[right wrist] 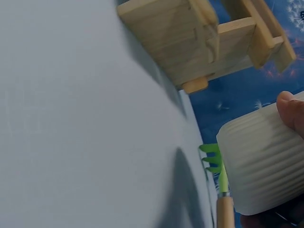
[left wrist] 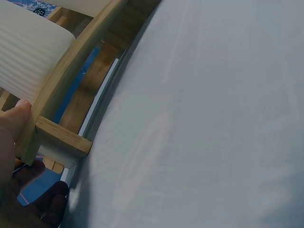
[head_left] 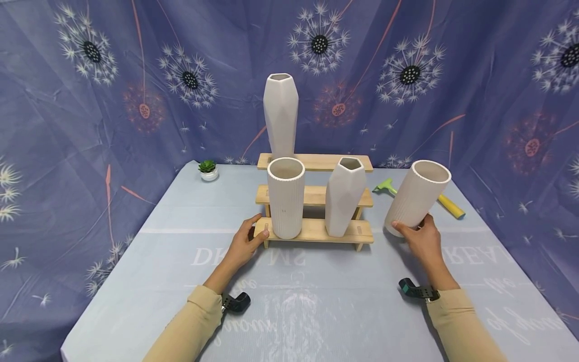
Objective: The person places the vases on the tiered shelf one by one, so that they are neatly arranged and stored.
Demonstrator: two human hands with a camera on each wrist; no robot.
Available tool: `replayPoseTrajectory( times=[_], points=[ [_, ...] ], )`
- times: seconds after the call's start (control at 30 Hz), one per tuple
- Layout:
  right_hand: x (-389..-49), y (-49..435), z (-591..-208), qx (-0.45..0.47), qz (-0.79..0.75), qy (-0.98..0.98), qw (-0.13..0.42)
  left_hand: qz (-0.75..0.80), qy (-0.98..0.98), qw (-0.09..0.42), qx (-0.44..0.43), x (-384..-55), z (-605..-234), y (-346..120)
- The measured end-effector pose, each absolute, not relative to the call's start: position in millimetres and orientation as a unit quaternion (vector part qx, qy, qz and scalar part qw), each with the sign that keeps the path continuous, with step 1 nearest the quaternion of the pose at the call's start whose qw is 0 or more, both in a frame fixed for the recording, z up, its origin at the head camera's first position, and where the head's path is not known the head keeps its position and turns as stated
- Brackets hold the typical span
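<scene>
My left hand (head_left: 246, 244) holds the left end of the lowest step of a wooden tiered stand (head_left: 312, 229). In the left wrist view the thumb lies on top of the board (left wrist: 61, 80), with fingers below. To the right of the stand, my right hand (head_left: 422, 241) grips a white ribbed cylindrical vase (head_left: 418, 196) near its base. That vase leans to the right and looks raised off the table in the right wrist view (right wrist: 266, 156). Another ribbed vase (head_left: 286, 201) and a faceted white vase (head_left: 346, 196) stand on the lowest step. A tall faceted vase (head_left: 281, 115) occupies the top step.
Behind the held vase lies a small garden rake with a green head (head_left: 385, 186) and a yellow handle (head_left: 451, 206). A little potted succulent (head_left: 208, 171) stands at the table's back left. A patterned blue curtain (head_left: 226, 60) hangs behind the table (head_left: 316, 311).
</scene>
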State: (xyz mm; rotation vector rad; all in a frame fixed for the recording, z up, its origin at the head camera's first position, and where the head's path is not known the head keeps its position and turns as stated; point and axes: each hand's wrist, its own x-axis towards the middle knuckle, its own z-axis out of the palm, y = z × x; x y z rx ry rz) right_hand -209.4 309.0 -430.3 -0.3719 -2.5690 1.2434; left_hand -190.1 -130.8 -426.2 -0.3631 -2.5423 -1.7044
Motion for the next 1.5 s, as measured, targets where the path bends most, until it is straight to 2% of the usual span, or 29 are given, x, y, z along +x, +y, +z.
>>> replayPoseTrajectory(
  times=[0.43, 0.8, 1.5],
  points=[
    [-204, 306, -407, -0.123, 0.421, -0.885, 0.155, -0.547, -0.828, 0.030, -0.119, -192, -428, -131],
    [-201, 302, -388, -0.111, 0.429, -0.881, 0.166, -0.542, -0.830, 0.046, -0.120, -210, -462, -138],
    [-201, 291, -358, -0.077, 0.442, -0.879, 0.160, -0.530, -0.839, 0.050, -0.114, -208, -460, -137]
  ],
)
